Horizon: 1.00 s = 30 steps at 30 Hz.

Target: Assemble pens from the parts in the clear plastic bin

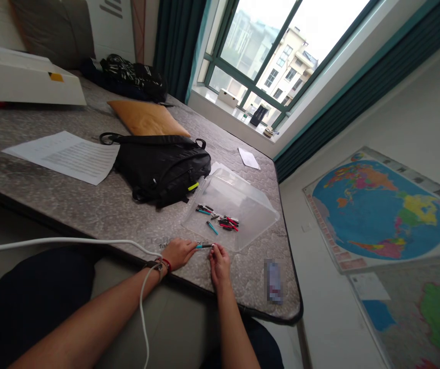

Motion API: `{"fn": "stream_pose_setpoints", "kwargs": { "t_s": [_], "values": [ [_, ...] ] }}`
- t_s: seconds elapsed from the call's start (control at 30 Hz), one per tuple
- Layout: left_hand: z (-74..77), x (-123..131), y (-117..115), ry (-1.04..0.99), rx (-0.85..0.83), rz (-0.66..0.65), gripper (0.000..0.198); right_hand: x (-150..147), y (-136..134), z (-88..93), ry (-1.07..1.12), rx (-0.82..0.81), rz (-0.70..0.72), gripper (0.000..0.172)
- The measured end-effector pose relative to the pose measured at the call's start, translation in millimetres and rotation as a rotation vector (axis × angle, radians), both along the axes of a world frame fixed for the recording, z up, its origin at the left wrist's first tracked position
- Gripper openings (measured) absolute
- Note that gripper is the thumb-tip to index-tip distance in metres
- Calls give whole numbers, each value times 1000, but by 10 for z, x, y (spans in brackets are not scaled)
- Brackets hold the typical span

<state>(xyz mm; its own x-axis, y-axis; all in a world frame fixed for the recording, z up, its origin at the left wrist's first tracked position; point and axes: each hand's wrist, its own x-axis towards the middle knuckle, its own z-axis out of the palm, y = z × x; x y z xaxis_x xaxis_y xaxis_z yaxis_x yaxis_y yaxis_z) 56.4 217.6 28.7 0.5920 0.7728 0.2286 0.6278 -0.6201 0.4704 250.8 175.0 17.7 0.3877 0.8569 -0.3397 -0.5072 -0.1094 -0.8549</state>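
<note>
My left hand [179, 252] and my right hand [220, 262] meet at the near edge of the mattress [89, 205]. Together they pinch a small teal pen-like piece [205, 246], the left on its teal end, the right on its dark end. Just beyond them lies a clear plastic tray [256, 205] with several small red, teal and black pen parts [220, 219] scattered in it. A white cable [69, 241] runs along my left forearm to a band on that wrist.
A black bag [162, 166] sits left of the tray, with an orange cushion [146, 118] behind it and printed sheets [66, 154] further left. A small white paper [249, 158] lies near the far edge. World map posters [381, 210] hang on the right wall.
</note>
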Motion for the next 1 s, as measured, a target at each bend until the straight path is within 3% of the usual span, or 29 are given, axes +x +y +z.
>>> {"fn": "stream_pose_setpoints", "kwargs": {
  "t_s": [1.0],
  "values": [
    [-31, 8, 9, 13, 16, -14, 35, -17, 7, 14, -100, -6, 85, 31]
  ]
}}
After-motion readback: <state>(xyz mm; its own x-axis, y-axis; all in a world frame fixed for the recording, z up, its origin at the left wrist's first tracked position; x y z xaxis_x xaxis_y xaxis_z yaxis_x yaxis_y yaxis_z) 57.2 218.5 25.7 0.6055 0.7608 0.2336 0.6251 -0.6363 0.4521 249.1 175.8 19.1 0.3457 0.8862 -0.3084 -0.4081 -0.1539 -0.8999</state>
